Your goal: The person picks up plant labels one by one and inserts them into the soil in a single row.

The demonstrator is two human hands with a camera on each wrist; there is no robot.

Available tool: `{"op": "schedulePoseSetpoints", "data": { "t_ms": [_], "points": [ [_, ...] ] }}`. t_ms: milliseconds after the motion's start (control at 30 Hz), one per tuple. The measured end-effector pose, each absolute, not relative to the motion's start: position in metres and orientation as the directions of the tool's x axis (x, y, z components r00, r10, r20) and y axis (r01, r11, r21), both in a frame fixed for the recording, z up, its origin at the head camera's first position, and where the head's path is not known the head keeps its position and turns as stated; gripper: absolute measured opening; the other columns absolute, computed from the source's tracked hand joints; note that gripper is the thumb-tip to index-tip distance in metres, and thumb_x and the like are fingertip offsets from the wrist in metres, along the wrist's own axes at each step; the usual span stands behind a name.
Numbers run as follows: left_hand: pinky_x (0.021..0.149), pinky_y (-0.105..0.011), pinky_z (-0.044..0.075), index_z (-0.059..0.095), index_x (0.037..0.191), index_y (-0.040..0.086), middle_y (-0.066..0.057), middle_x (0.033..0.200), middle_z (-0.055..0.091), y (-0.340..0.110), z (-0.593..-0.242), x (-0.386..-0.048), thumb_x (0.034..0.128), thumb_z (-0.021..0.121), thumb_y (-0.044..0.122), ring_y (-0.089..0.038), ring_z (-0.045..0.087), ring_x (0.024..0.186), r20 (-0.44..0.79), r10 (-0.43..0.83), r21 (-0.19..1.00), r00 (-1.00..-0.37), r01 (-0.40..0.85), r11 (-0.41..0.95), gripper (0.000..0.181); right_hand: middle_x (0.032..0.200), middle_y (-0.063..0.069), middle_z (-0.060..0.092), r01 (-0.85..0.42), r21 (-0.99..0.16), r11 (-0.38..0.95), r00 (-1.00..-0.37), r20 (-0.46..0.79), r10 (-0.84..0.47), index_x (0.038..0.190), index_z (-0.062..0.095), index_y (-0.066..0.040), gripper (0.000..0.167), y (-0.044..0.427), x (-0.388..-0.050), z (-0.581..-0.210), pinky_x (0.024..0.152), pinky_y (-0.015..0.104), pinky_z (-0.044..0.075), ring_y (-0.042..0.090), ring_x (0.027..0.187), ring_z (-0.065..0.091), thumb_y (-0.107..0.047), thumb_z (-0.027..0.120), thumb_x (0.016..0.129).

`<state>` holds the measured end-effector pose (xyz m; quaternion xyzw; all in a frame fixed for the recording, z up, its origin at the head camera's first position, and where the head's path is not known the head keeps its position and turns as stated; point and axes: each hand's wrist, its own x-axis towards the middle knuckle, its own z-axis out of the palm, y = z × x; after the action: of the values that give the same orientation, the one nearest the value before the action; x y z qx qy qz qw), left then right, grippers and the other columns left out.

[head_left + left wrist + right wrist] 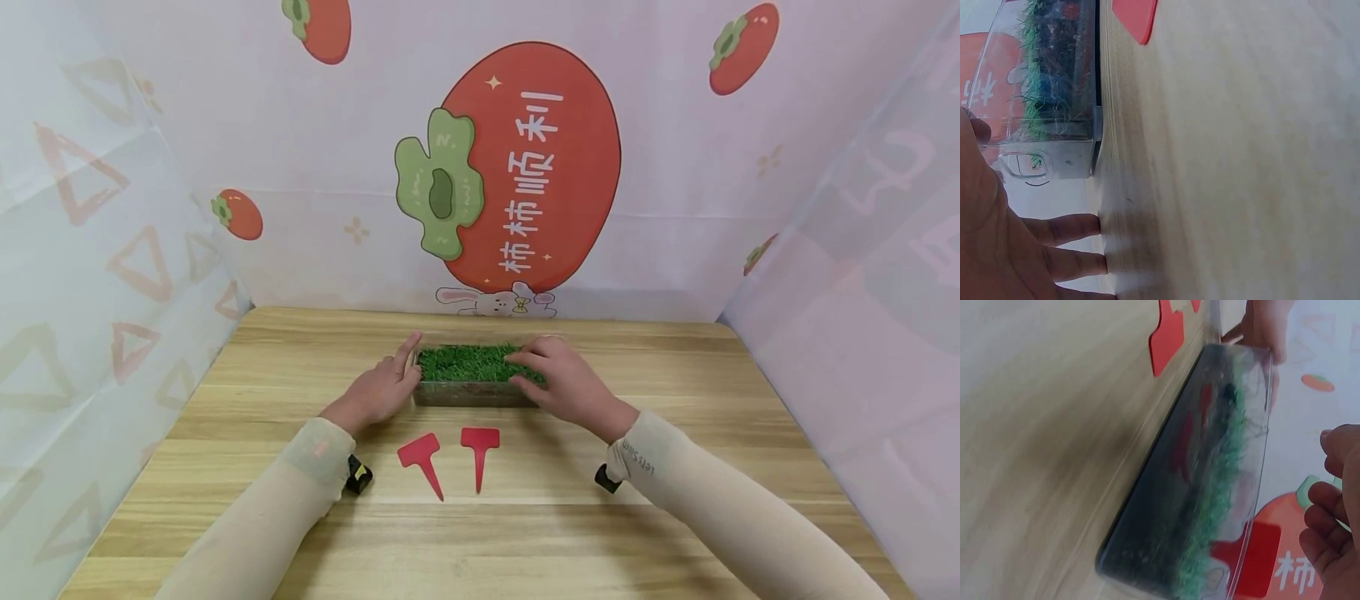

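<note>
A clear rectangular planter box [476, 394] holds a strip of green artificial grass [465, 363] over a dark filling. My left hand [380, 390] is at the box's left end, thumb by the rim; in the left wrist view its other fingers [1075, 265] reach straight down to the tabletop. Over the right end hovers my right hand [570, 387], fingers loosely bent with nothing between them. Beside it, a red T-shaped plant label [1259, 559] stands in the grass; in the head view this hand hides it.
Two more red T-shaped plant labels, a left one [422, 457] and a right one [480, 454], lie flat in front of the box on the wooden table [525, 542]. A printed cloth backdrop [337, 275] rises behind the table's far edge.
</note>
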<state>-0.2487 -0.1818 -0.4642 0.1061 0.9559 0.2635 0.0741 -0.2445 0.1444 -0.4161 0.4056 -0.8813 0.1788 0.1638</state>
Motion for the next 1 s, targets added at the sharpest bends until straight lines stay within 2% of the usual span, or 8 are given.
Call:
{"op": "schedulePoseSetpoints", "data": {
  "t_ms": [300,533,700,1000],
  "points": [
    [0.111,-0.066,0.032,-0.001,0.162,0.033,-0.033,0.155,0.032,-0.182,-0.466,-0.249,0.1067,0.024,0.046,-0.055,0.037,0.138,-0.088,0.241,0.522,-0.967,0.161,0.837,0.063,0.109,-0.001,0.066,-0.778,-0.206,0.594,-0.623,0.374,-0.687,0.122,0.072,-0.015,0.037,0.132,-0.226,-0.416,0.087,0.036,0.053,0.015,0.101,0.059,-0.026,0.079,0.088],
    [0.11,-0.066,0.034,-0.006,0.161,0.038,-0.034,0.155,0.033,-0.182,-0.466,-0.248,0.1068,0.024,0.047,-0.055,0.039,0.137,-0.092,0.246,0.519,-0.965,0.164,0.839,0.063,0.111,0.002,0.066,-0.782,-0.234,0.578,-0.624,0.312,-0.717,0.127,0.07,-0.016,0.04,0.124,-0.216,-0.413,0.084,0.033,0.053,0.014,0.1,0.058,-0.027,0.077,0.089],
    [0.11,-0.067,0.033,-0.007,0.161,0.038,-0.033,0.156,0.032,-0.182,-0.464,-0.246,0.1068,0.024,0.047,-0.055,0.037,0.138,-0.103,0.236,0.518,-0.966,0.151,0.842,0.063,0.114,0.0,0.065,-0.789,-0.23,0.569,-0.614,0.272,-0.741,0.131,0.067,-0.017,0.043,0.121,-0.212,-0.419,0.087,0.031,0.054,0.012,0.103,0.059,-0.03,0.076,0.09],
    [0.109,-0.067,0.033,-0.007,0.16,0.04,-0.032,0.156,0.032,-0.181,-0.465,-0.249,0.1066,0.024,0.048,-0.054,0.038,0.137,-0.096,0.24,0.521,-0.966,0.157,0.839,0.062,0.113,-0.003,0.065,-0.803,-0.22,0.554,-0.594,0.212,-0.776,0.127,0.069,-0.017,0.041,0.117,-0.208,-0.437,0.089,0.03,0.053,0.012,0.103,0.059,-0.038,0.072,0.092]
  ]
}}
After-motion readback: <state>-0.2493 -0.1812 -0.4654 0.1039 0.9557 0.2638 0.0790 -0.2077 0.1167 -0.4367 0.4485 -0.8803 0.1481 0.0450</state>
